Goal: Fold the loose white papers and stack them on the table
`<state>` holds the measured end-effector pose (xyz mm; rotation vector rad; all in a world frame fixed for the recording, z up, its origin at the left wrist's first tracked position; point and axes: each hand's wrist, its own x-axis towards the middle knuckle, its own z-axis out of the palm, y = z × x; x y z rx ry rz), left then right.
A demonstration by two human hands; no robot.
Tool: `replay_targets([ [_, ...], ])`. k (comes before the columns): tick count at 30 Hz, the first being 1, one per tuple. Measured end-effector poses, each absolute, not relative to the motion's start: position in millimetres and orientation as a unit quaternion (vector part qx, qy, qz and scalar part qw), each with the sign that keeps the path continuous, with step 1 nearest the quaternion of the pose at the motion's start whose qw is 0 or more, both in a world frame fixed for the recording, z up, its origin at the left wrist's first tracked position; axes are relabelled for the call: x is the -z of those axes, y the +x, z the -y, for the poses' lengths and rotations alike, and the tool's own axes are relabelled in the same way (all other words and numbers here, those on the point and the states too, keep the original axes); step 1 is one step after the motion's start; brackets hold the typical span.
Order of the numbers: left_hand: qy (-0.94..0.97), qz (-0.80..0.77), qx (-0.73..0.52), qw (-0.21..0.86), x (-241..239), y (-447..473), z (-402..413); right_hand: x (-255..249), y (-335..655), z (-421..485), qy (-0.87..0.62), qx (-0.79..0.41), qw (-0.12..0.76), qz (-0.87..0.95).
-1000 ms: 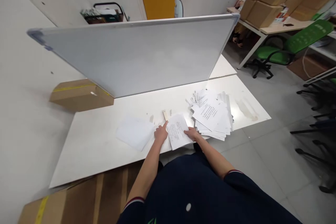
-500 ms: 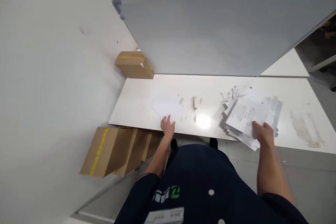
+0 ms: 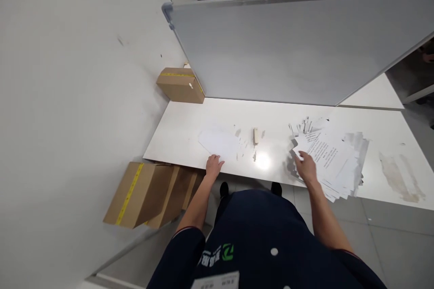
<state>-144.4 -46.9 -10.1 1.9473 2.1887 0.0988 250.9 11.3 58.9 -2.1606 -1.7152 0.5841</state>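
My left hand (image 3: 213, 165) rests at the front edge of the white table (image 3: 176, 131), fingers spread, just touching the near corner of a blank white sheet (image 3: 219, 143). My right hand (image 3: 306, 167) lies on the left side of a messy stack of printed papers (image 3: 334, 160), fingers on the top sheet. Whether it grips a sheet I cannot tell. A small beige stapler-like object (image 3: 255, 136) lies between the two paper heaps, with bits of paper around it.
A large whiteboard (image 3: 298, 45) leans upright along the table's back. One cardboard box (image 3: 179, 85) sits at the far left corner, and several flat boxes (image 3: 149, 194) lean below the table's left front. Grey floor tiles (image 3: 396, 244) lie to the right.
Both hands left the printed sheet at the table's middle. The right hand went to the paper stack, then slid to its left side. The left hand moved to the blank sheet. The view swung left.
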Motion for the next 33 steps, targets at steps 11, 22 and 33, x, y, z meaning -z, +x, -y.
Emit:
replay_targets([
  [11, 0.682, -0.708, -0.047, 0.178, -4.7, -157.7, 40.4, -40.6, 152.5, 17.4, -0.550, -0.312, 0.013, 0.775],
  [22, 0.524, -0.786, -0.250, 0.211, -12.9, -123.4, 58.9, -33.2, 126.6, 17.7, -0.521, -0.516, 0.091, 0.674],
  [33, 0.548, -0.731, -0.284, 0.290, -28.8, -96.2, 82.2, -51.4, 94.5, -4.9, -0.506, -0.792, 0.159, 0.301],
])
